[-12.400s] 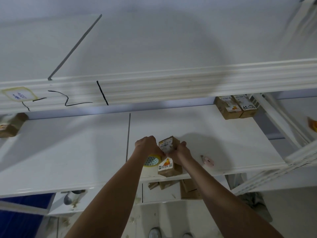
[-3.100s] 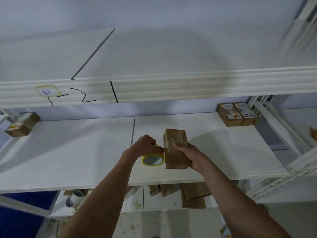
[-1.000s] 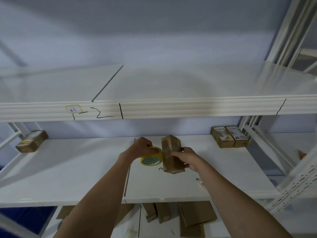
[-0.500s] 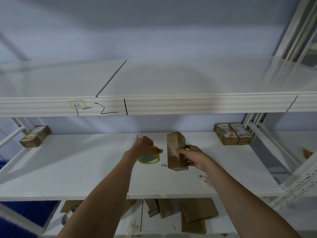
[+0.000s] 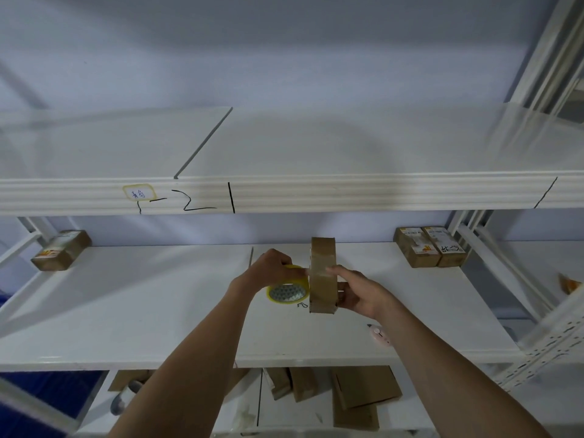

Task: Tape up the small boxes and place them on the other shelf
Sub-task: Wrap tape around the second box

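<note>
Right hand (image 5: 360, 294) grips upright small box (image 5: 322, 279) over middle shelf (image 5: 126, 311); left hand (image 5: 271, 271) clutches yellow tape roll (image 5: 286, 292) just left, touching box. Two boxes (image 5: 429, 251) far right.

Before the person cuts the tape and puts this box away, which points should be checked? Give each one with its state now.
1. Right hand holds the box upright: ok.
2. Left hand grips the tape roll: ok.
3. Tape strip lies flat on box: cannot tell.
4. Cutter within reach on the middle shelf: ok.
5. Free space beside the two boxes at the right: ok.
</note>
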